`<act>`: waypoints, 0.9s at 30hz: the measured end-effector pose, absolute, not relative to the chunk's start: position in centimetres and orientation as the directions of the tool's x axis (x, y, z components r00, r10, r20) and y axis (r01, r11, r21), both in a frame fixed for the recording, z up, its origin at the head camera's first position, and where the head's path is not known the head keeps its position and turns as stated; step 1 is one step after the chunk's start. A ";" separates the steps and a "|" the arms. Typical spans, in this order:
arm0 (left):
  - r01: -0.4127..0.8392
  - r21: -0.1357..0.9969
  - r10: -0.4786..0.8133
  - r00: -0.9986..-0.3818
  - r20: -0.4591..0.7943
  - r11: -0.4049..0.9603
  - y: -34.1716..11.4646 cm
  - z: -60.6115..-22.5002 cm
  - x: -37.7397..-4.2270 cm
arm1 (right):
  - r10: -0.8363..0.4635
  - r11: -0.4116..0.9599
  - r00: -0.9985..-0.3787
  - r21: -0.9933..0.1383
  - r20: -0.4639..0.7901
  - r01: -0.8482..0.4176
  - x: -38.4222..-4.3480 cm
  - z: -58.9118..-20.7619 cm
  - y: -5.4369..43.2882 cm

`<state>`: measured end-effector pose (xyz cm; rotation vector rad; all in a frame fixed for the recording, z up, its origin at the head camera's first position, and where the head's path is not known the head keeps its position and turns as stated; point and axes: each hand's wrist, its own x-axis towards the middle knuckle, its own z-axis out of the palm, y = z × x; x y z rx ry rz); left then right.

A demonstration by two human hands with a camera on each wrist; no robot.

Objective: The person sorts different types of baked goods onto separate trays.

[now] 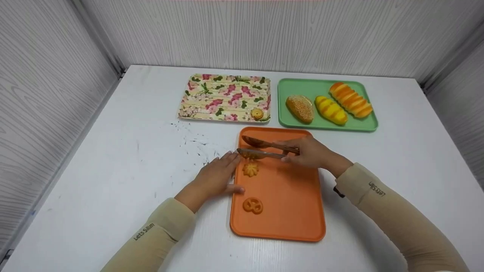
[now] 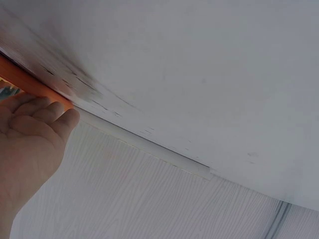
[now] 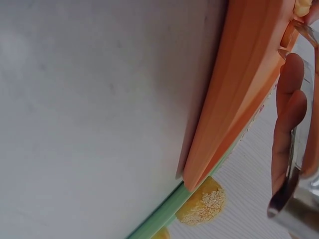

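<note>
My right hand (image 1: pixel 312 151) grips a pair of tongs (image 1: pixel 270 145), their two arms apart over the upper left of an orange tray (image 1: pixel 287 204). The lower tong tip overlaps a flower-shaped cookie (image 1: pixel 250 169) at its upper edge. In the right wrist view, a yellowish cookie (image 3: pixel 302 7) shows by the tong tips. My left hand (image 1: pixel 213 175) lies along the tray's left rim, fingers straight and the thumb over the edge. Below that thumb, a pretzel-shaped cookie (image 1: pixel 253 205) lies on the tray. The left wrist view shows the left palm (image 2: pixel 30 149) against the orange rim.
Behind the orange tray, a floral tray (image 1: pixel 211 96) bears one round cookie (image 1: pixel 257 113) at its lower right corner. To its right, a green tray (image 1: pixel 289 85) holds a seeded bun (image 1: pixel 301 108), a yellow bread (image 1: pixel 331 110) and a striped loaf (image 1: pixel 351 100). White walls enclose the table.
</note>
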<state>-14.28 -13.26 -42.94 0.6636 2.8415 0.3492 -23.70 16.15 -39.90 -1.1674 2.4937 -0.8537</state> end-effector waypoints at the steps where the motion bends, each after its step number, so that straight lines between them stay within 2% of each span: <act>1: 0.409 0.273 0.456 -0.879 -0.140 0.871 -13.2 -42.9 -14.3 | -0.769 0.501 -0.639 -0.604 0.019 -0.620 -23.7 -39.9 16.1; 12: 0.405 0.271 0.452 -0.881 -0.140 0.873 -13.2 -42.7 -14.3 | -0.796 0.481 -0.605 -0.566 0.038 -0.669 -23.6 -39.7 16.0; 27: 0.400 0.278 0.452 -0.879 -0.153 0.873 -13.2 -42.7 -14.3 | -0.729 0.560 -0.685 -0.578 -0.001 -0.594 -24.0 -38.4 15.7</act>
